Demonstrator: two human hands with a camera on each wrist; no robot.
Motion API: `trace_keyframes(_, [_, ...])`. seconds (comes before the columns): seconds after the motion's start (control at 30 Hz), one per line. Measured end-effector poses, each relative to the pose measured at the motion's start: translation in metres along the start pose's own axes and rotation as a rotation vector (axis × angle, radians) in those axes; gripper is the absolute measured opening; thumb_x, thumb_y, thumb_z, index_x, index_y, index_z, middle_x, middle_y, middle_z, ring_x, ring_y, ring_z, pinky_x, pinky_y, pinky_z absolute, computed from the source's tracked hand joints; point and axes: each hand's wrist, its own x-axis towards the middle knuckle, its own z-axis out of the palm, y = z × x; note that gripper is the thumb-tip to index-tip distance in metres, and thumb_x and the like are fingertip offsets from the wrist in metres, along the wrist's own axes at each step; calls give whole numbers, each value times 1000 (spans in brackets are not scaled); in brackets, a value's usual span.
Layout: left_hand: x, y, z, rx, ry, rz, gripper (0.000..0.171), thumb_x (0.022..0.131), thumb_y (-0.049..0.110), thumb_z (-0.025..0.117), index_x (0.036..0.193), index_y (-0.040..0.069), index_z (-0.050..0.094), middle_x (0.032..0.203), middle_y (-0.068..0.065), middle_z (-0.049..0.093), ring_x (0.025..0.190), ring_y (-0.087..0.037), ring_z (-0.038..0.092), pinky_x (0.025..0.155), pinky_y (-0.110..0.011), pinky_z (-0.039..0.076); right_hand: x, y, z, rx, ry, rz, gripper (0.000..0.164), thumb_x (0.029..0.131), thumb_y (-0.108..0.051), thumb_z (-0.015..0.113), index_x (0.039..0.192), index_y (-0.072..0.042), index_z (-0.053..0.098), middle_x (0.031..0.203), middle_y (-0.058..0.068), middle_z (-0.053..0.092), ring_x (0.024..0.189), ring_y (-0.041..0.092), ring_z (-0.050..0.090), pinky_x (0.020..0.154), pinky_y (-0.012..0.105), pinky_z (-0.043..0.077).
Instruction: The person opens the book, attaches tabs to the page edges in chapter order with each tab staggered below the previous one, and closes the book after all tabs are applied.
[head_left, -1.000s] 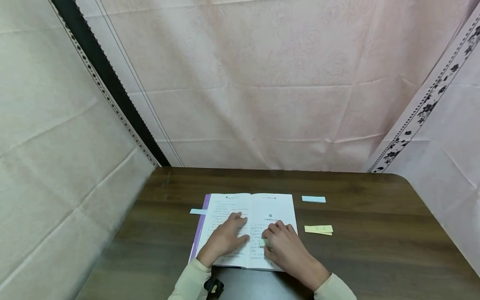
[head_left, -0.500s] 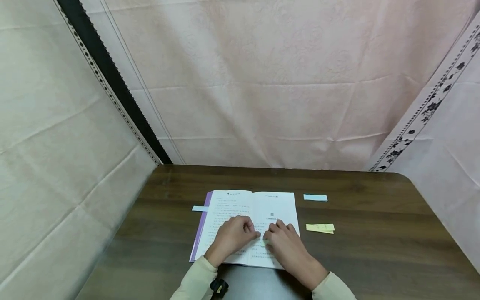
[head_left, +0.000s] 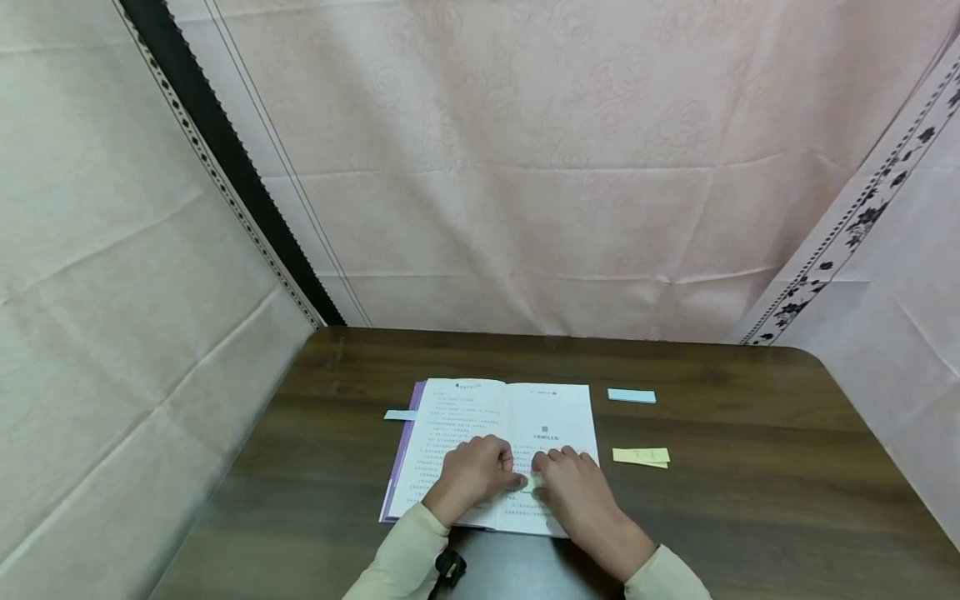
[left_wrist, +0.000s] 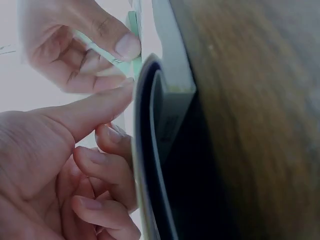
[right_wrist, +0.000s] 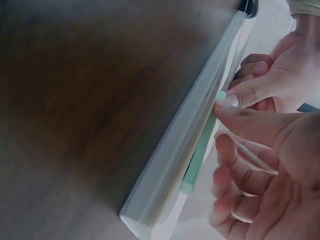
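Green sticky notes (head_left: 533, 483) sit between both hands (head_left: 474, 471) (head_left: 579, 496) over the open book (head_left: 551, 415).

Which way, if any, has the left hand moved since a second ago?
Yes: in the head view, the left hand has moved rightward across the open book, its thumb now past the center fold.

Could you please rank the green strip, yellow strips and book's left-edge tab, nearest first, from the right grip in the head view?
1. Green strip, over the open book.
2. Yellow strips, right of the book.
3. Left-edge tab, beyond the left page.
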Motion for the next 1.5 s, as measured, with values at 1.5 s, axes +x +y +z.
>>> trace_keyframes(1.5, [1, 7, 10, -178, -74, 93, 17, 80, 7, 91, 88, 14, 78, 80, 8, 62, 71, -8, 51, 67, -25, 45, 13, 109, -33, 684, -197, 342, 7, 100, -11, 73, 96, -7, 77, 91, 3, 66, 80, 21, 52, 67, 35, 42])
